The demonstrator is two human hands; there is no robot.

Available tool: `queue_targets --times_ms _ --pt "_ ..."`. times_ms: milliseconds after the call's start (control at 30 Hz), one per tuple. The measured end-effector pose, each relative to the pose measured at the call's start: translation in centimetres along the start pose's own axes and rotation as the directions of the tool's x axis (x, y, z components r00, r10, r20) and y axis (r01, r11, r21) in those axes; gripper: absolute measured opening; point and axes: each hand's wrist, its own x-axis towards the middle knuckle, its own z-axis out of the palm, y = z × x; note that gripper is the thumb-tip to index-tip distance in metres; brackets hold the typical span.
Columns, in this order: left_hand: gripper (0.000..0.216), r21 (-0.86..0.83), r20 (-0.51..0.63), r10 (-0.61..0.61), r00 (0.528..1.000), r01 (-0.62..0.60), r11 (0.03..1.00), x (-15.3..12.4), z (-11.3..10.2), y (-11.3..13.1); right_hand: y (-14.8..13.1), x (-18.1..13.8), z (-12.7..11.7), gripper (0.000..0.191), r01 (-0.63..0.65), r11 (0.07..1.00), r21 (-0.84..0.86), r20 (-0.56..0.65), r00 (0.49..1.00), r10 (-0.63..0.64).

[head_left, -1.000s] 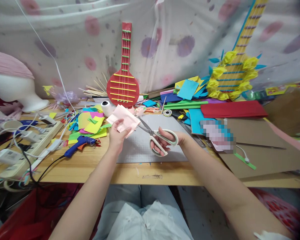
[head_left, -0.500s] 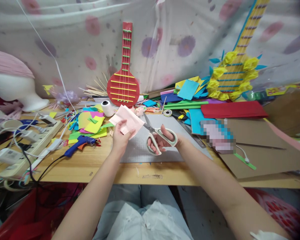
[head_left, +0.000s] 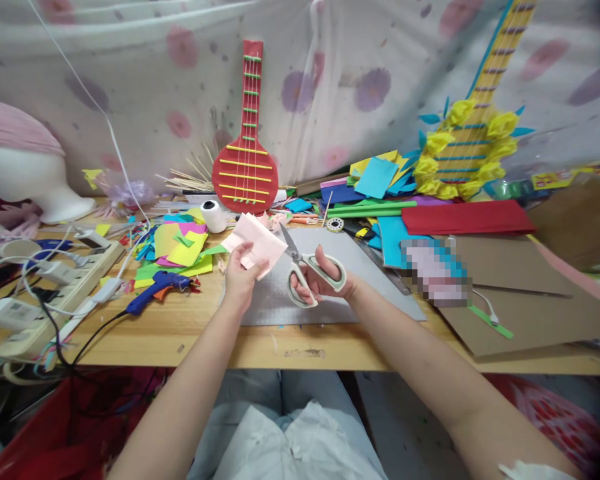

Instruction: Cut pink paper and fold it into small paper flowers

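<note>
My left hand [head_left: 241, 277] pinches a pale pink sheet of paper [head_left: 263, 241] by its lower left side, thumb on top. In my right hand [head_left: 320, 277] is a pair of scissors [head_left: 296, 257] with white-rimmed handles, my thumb and fingers through the loops. The blades are spread a little and point up and left, close to the right edge of the paper. Both hands are above a grey cutting mat [head_left: 380, 283]. Small pink paper scraps [head_left: 276, 220] lie behind the paper.
A blue glue gun [head_left: 160, 291] and a power strip [head_left: 65, 293] with cords are on the left. Behind stands a red paper lute [head_left: 245, 177], beside a white thread spool [head_left: 213, 217]. To the right are a metal ruler [head_left: 387, 270], cardboard [head_left: 545, 320] and a yellow paper instrument [head_left: 463, 157].
The scissors and my right hand have shifted slightly left, nearer the pink paper. My left hand has barely moved, still holding the paper.
</note>
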Motion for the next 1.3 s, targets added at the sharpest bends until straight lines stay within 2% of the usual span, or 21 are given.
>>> queue_targets --times_ms 233,467,667,867,1133,1300 --pt "0.054 0.053 -0.004 0.019 1.000 -0.019 0.998 1.0 -0.8 -0.4 0.3 0.7 -1.2 0.072 -0.071 0.997 0.042 -0.045 0.996 0.073" --pt "0.052 0.093 -0.008 -0.017 1.000 0.017 0.996 0.4 -0.8 -0.7 0.2 1.1 -1.3 0.080 -0.155 0.988 0.010 0.019 0.988 0.155" --pt "0.054 0.104 0.017 -0.069 0.997 0.067 0.992 -0.4 -0.3 -0.9 -0.1 1.5 -0.7 0.085 -0.130 0.991 -0.022 -0.007 0.991 0.130" --pt "0.055 0.038 0.014 -0.097 0.995 0.096 0.995 -0.6 -0.2 -0.9 0.5 1.9 -1.0 0.072 -0.104 0.994 -0.039 -0.111 0.989 0.099" --pt "0.051 0.188 0.017 -0.037 0.999 0.033 0.982 -1.4 -0.1 -1.1 -0.2 1.7 -1.0 0.081 -0.180 0.983 -0.030 -0.059 0.982 0.178" --pt "0.050 0.204 0.000 -0.030 1.000 0.030 0.978 -1.3 -0.1 -1.4 0.2 2.1 -1.8 0.075 -0.128 0.991 -0.045 -0.126 0.985 0.121"
